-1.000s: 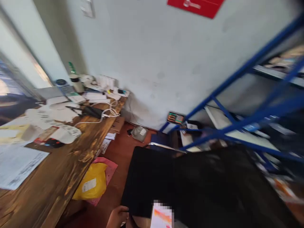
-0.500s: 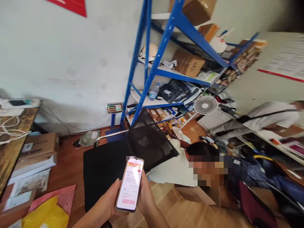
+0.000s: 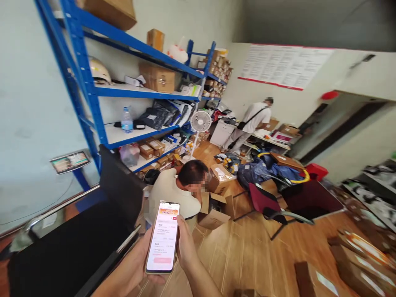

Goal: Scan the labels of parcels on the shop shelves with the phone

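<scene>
Both forearms come up from the near edge and meet low at centre. The left grip (image 3: 137, 266) is cupped palm-up with fingers curled closed. The right grip (image 3: 185, 247) closes just beside it.

Phone (image 3: 162, 237) at six o'clock: white screen, orange-red banner across the top, pale pink bar low down, dark rim. Up at ten o'clock, the shelving rack (image 3: 93, 88) has a bright blue frame and white boards. On it sits a plain brown cardboard box (image 3: 157, 77). At eight o'clock, the mesh chair (image 3: 71, 243) is solid black with silver armrests. Just above centre, the fan (image 3: 200, 121) is white. The crouching person's shirt (image 3: 168, 192) is off-white. At four o'clock, the floor (image 3: 247, 255) is light brown wood, planked and streaky-grained. The office chair (image 3: 262, 198) at three o'clock is dark red on a black frame. The poster (image 3: 284, 66) at one o'clock is white with a red edge.
</scene>
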A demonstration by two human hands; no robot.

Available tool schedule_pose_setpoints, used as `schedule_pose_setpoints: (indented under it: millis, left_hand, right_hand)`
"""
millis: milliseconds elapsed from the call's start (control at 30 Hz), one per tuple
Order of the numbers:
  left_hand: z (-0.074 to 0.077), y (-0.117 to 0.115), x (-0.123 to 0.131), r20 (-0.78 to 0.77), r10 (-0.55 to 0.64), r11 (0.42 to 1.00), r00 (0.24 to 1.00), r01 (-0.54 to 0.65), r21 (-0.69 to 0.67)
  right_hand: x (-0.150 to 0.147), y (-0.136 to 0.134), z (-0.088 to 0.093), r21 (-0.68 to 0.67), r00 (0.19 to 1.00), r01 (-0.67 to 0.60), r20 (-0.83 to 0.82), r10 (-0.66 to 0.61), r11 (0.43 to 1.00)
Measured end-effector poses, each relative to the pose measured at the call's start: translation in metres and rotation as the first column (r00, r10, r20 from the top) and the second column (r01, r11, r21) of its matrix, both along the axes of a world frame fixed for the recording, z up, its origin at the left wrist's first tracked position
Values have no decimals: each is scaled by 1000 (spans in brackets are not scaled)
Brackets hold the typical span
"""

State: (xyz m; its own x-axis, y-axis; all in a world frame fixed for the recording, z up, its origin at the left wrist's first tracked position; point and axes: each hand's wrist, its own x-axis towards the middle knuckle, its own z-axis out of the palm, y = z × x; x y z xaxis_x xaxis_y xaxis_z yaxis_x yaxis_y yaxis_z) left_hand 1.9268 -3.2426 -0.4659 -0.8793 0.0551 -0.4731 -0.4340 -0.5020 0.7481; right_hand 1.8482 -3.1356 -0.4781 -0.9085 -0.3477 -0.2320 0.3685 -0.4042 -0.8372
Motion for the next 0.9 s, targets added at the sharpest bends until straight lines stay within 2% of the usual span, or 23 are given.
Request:
schedule_pose_setpoints:
  millis: [67,133,267,367,433,567,700,833,900]
  left_hand:
    - [-9,27,-20,-61,-102,991,993,107,76]
    - [-11,52,-37,-84,-154,983,984,162,87]
    - [7,98,-64,-98,-264,961,959,271,62]
    - [19,124,-80,-115,-308,947,944,316,52]
    - [21,137,-90,-118,-325,942,938,332,50]
    - [21,151,-109,-110,-416,906,903,422,38]
    - [29,155,-130,-176,-466,878,867,478,29]
    - [36,152,-157,-222,-573,796,789,601,78]
    - [40,151,-171,-222,-622,749,751,653,109]
  right_hand:
    - [-15,37,4,-6,998,38,-47,-38,999]
    - [-26,71,10,-4,993,78,-83,-78,997]
    - [-42,126,22,2,979,161,-126,-159,987]
    - [-50,155,28,-8,965,221,-144,-220,975]
    - [-54,170,29,-15,951,269,-152,-268,963]
    - [-61,188,30,-17,911,382,-164,-379,924]
    - [-70,196,35,-15,866,465,-203,-458,885]
    - [-81,203,54,-16,849,453,-296,-437,892]
    - [-80,211,70,27,816,493,-363,-451,870]
